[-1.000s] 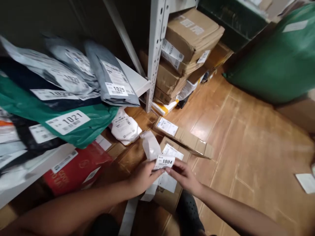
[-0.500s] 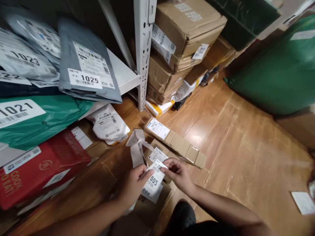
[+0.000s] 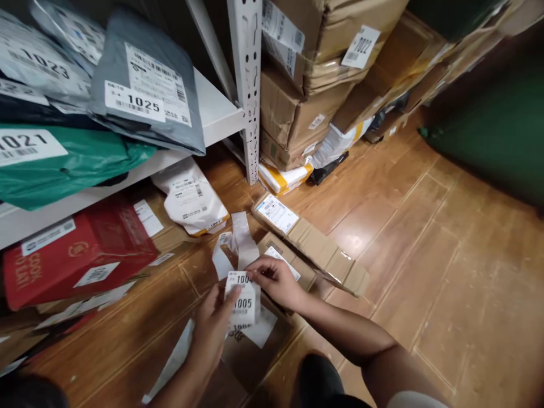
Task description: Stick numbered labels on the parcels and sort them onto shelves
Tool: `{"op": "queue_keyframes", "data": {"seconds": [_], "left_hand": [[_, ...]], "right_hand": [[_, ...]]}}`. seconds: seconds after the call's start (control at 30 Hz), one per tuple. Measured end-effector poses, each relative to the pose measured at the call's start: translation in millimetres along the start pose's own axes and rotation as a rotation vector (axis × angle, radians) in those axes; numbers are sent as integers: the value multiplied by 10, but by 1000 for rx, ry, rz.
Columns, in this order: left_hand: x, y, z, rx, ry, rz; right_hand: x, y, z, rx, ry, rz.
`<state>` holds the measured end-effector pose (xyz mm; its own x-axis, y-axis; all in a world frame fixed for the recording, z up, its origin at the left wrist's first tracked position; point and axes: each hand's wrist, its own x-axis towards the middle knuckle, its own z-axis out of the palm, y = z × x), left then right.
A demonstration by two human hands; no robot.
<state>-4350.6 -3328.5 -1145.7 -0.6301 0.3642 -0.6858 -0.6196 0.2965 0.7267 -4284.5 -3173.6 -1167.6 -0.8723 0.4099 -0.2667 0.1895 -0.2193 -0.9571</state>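
Label strip [image 3: 246, 311], white, printed 1004, 1005 and, blurred, probably 1006; held above the wooden floor [image 3: 408, 266], near a long cardboard box [image 3: 318, 248]. Left hand [image 3: 213, 317]: thumb and fingers closed on its left side. Right hand [image 3: 279, 281]: fingers pinched at its upper right corner.

Parcel storeroom: numbered mailers [image 3: 113, 59] on shelf [image 3: 219, 120], stacked labelled cartons [image 3: 313, 84]
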Motion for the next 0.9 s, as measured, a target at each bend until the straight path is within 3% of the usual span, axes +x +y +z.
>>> {"op": "queue_keyframes", "data": {"seconds": [0.07, 0.17, 0.27, 0.4, 0.63, 0.77, 0.9], "left_hand": [[0, -153, 78, 8, -84, 48], [-81, -332, 155, 22, -117, 94], [-226, -460, 209, -94, -170, 94], [-444, -620, 238, -227, -205, 83], [-609, -731, 197, -174, -283, 153], [-547, -747, 163, -37, -339, 229], [-487, -836, 97, 355, -237, 388]], "right_hand": [[-114, 33, -101, 10, 30, 16], [-309, 9, -219, 43, -11, 37], [-517, -52, -274, 53, -12, 29], [-805, -108, -249, 30, 61, 0], [-1070, -97, -185, -55, 117, 39], [-1102, 49, -205, -19, 88, 36], [-1275, 314, -128, 36, 119, 44]]}}
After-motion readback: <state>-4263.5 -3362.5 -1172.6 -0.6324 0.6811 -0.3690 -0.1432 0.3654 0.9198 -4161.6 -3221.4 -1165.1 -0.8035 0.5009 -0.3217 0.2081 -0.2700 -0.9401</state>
